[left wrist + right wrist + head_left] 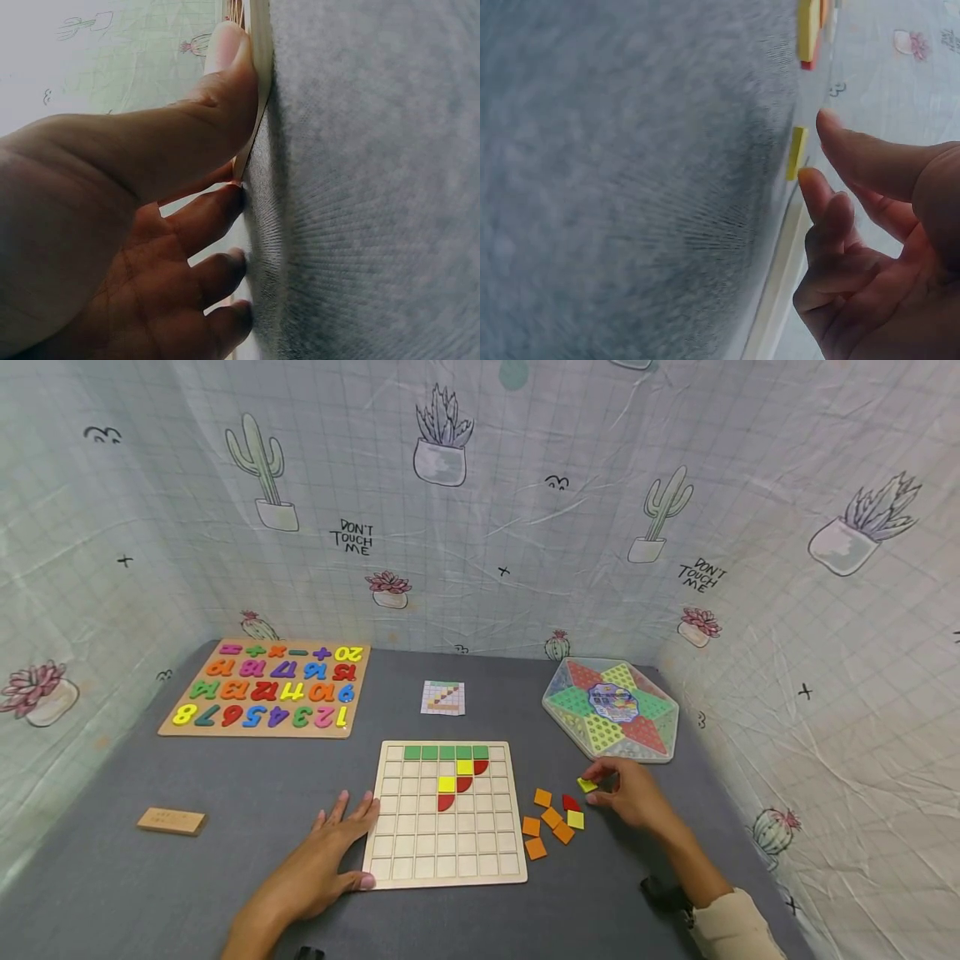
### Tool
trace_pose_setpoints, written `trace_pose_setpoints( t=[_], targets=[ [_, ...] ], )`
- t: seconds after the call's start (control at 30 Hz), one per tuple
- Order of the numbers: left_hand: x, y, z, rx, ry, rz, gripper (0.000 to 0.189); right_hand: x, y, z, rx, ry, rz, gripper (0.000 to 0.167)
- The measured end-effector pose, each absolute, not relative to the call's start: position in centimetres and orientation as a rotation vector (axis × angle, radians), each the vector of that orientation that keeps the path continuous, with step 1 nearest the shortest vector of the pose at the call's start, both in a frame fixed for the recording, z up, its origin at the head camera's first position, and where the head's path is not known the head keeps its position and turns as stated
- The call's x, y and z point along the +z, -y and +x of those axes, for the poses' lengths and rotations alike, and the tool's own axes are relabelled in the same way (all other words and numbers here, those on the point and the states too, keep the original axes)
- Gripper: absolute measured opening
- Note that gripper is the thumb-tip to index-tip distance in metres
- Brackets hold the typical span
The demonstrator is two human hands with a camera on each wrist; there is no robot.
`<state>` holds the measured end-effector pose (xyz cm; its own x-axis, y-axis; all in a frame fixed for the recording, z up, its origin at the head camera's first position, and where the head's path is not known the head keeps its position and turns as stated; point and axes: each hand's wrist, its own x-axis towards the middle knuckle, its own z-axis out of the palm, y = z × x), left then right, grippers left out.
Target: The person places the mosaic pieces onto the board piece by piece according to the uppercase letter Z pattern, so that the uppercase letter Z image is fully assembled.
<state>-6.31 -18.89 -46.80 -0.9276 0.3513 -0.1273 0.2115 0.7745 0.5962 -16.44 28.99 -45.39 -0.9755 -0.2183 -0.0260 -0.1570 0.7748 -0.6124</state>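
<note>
A wooden grid board [446,885] holds a row of green square tiles [447,752], two yellow squares and several red quarter-round tiles [447,802]. My left hand [324,864] rests at the board's left edge, fingers spread, its thumb [229,52] against the near corner. To the right, a yellow square tile [587,785] lies on the table. Thumb and index finger of my right hand [633,793] stand apart around it; in the right wrist view the yellow tile [797,153] is on the cloth, right at the fingertips.
Between board and right hand lie several orange tiles [552,817], a red piece [570,803] and another yellow tile [575,820]. Behind stand a pattern card [442,697], a number puzzle [255,731] and a hexagonal game box [652,710]. A wooden block [171,821] lies far left.
</note>
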Motion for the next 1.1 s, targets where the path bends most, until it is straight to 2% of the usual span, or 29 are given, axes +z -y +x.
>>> trace_pose_setpoints(
  t=[0.27,0.63,0.93,1.1],
  targets=[
    [-46.7,18.9,-6.3,0.879,-2.733,0.44,0.1,-45.9,-28.8,-17.1,-0.782,-2.97,-0.288,0.023],
    [-46.7,19.0,-6.3,0.895,-2.73,0.457,0.099,-46.0,-27.8,-17.5,-0.758,-2.89,-0.27,0.021],
    [-46.8,19.1,-6.2,0.905,-2.734,0.45,0.1,-45.2,-26.2,-17.5,-0.86,-2.912,-0.237,0.018],
    [-46.9,19.1,-6.3,0.893,-2.73,0.442,0.101,-44.7,-24.4,-17.3,-1.009,-2.841,-0.344,0.012]
  ],
)
